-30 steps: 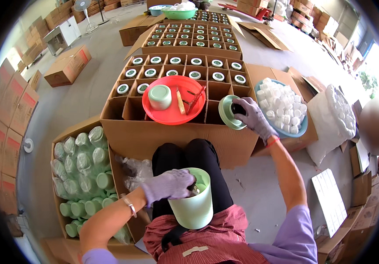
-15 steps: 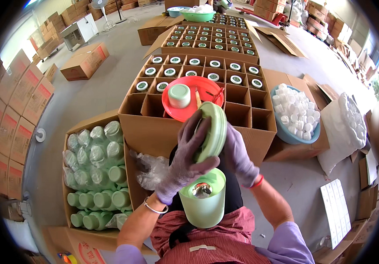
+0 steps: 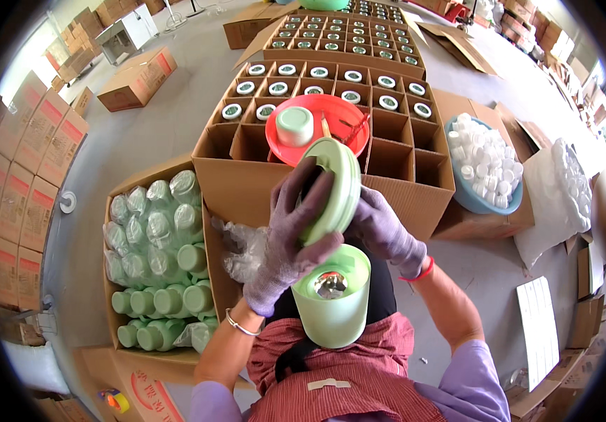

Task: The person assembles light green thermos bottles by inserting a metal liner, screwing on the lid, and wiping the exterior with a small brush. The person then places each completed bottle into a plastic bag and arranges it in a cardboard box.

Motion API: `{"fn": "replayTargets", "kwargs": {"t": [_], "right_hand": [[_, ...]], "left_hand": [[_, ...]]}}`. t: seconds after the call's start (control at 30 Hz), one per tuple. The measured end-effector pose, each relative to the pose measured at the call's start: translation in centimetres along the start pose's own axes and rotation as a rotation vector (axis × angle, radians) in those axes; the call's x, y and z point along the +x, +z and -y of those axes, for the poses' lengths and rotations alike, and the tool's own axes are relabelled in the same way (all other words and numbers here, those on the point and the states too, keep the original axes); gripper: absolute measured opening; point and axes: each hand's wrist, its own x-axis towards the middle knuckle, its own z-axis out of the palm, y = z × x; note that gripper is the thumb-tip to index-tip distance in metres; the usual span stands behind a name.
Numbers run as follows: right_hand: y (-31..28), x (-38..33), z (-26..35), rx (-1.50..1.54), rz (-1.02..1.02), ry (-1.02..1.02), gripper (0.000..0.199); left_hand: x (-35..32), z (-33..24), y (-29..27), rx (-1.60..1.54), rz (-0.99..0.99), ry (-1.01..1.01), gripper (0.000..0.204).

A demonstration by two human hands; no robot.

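Green lid (image 3: 342, 184) between both hands, above upright green canister (image 3: 331, 316); tilted steeply, face toward left hand (image 3: 290, 228), long axis upward. Left hand grips it; right hand (image 3: 385, 232) curled at its right side, hold partly hidden. Divided carton's (image 3: 247, 184) edge just beyond hands; bare floor (image 3: 468, 281) right of right forearm. Below hands, canister contains shiny metal piece (image 3: 331, 285); beyond, red basin (image 3: 273, 141) bears green cup (image 3: 294, 126).

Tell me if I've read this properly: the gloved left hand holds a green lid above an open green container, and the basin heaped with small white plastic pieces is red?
Not quite: the basin of small white plastic pieces is light blue, as the head view shows. The gloved left hand does hold a green lid above an open green container.
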Motion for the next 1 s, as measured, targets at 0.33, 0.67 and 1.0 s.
{"fn": "replayTargets", "kwargs": {"t": [0.33,0.67,1.0], "right_hand": [[-4.2,-2.5,-1.2,-0.075,-0.212,0.222,0.027],[1.4,-3.0,-2.8,-0.475,0.199,0.058,0.035],[-1.7,-9.5,4.8,-1.042,0.246,0.014,0.077]], "left_hand": [[-5.9,3.0,-3.4,0.109,0.489,0.039,0.074],[-6.8,2.1,-2.2,0.219,0.613,0.097,0.077],[-11.6,3.6,3.2,-0.686,-0.129,-0.588,0.045]]}}
